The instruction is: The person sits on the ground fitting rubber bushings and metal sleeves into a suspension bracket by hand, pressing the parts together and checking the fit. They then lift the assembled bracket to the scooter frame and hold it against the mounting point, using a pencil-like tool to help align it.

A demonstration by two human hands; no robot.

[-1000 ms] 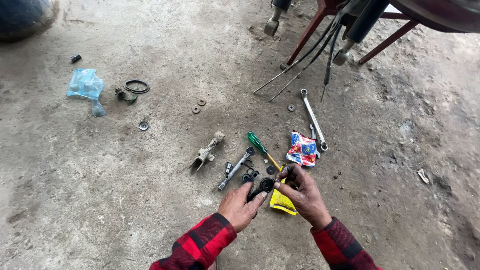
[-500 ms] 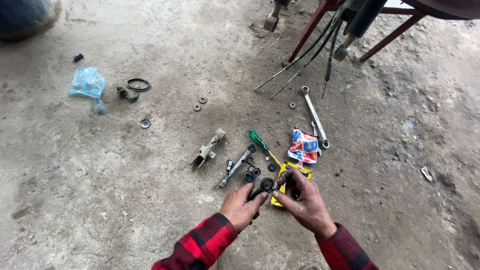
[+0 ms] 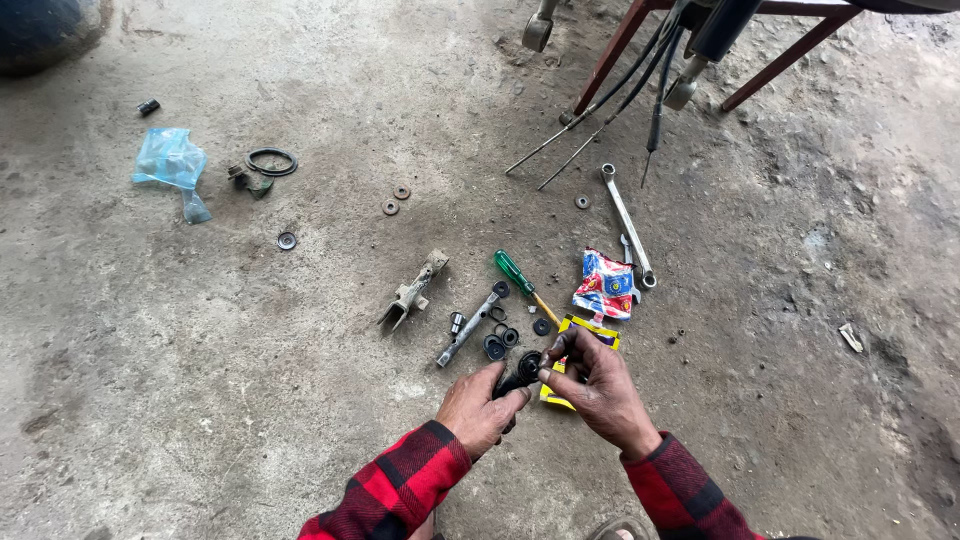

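Note:
My left hand [image 3: 478, 408] and my right hand [image 3: 597, 385] meet low in the head view over a concrete floor, both gripping a small black round part [image 3: 524, 371] between the fingertips. Under my right hand lies a yellow packet [image 3: 583, 330]. Just beyond the fingers lie several black rubber rings [image 3: 501, 335], a grey metal pin [image 3: 467, 326], a green-handled screwdriver [image 3: 523, 281] and a grey forked metal bracket [image 3: 411, 293]. Both sleeves are red and black plaid.
A red, white and blue packet [image 3: 605, 285] lies beside a long ring spanner [image 3: 626, 223]. Washers [image 3: 394, 199], a black ring [image 3: 271, 161] and a blue plastic bag [image 3: 172, 164] lie farther left. Red metal legs [image 3: 612, 50] and hanging cables [image 3: 600, 110] stand at top right.
My hands stay together on the black part, shifting slightly toward me; the fingers have turned around it. The view has drifted a little; the things on the floor lie as before.

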